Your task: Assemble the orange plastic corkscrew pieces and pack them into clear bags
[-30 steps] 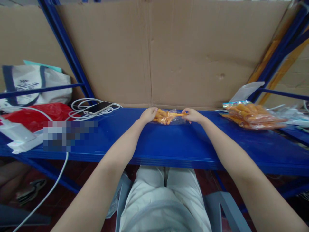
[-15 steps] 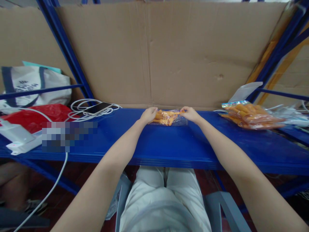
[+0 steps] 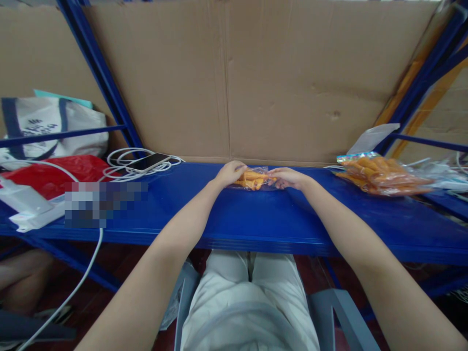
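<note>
A clear plastic bag of orange, finger-like pieces [image 3: 254,180] lies flat near the back of the blue shelf [image 3: 256,219], below the cardboard backing. At the bag's left end my left hand [image 3: 231,173] is closed on the plastic. My right hand [image 3: 287,178] is at the opposite end, its fingers bent around the bag's right edge. Farther right rest more clear bags of similar orange pieces [image 3: 380,170], stacked and with a shiny coloured top strip.
A phone [image 3: 149,163] lies on coiled white cable [image 3: 120,158] at the left. Beyond are a red bag [image 3: 73,170], a white tote [image 3: 80,126] and a white power strip [image 3: 32,217]. Blue posts [image 3: 106,78] rise on both sides. Part of a person's leg [image 3: 25,278] shows below left.
My right hand has turned and moved slightly in over the bag's right end. My left hand has shifted a little to the right. The orange pieces now lie more bunched together.
</note>
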Motion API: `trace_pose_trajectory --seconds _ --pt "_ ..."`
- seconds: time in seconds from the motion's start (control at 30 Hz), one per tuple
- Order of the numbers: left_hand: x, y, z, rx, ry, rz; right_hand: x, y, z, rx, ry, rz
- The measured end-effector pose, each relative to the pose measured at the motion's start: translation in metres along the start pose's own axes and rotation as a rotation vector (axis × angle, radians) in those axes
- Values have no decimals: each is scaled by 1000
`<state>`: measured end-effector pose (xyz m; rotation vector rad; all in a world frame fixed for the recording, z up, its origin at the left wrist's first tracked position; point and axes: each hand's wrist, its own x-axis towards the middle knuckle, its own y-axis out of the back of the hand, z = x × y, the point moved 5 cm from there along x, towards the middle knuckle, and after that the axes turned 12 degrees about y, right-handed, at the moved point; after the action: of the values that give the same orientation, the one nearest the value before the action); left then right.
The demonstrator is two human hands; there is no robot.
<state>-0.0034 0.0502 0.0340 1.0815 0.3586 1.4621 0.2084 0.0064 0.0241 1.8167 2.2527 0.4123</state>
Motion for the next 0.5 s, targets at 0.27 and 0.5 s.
trace_pose_trajectory --seconds 0.27,0.5 --pt "-6 -5 20 -92 -167 -60 3 1 4 8 7 13" --pt "-4 -2 21 -205 -89 -10 0 5 0 142 78 -39"
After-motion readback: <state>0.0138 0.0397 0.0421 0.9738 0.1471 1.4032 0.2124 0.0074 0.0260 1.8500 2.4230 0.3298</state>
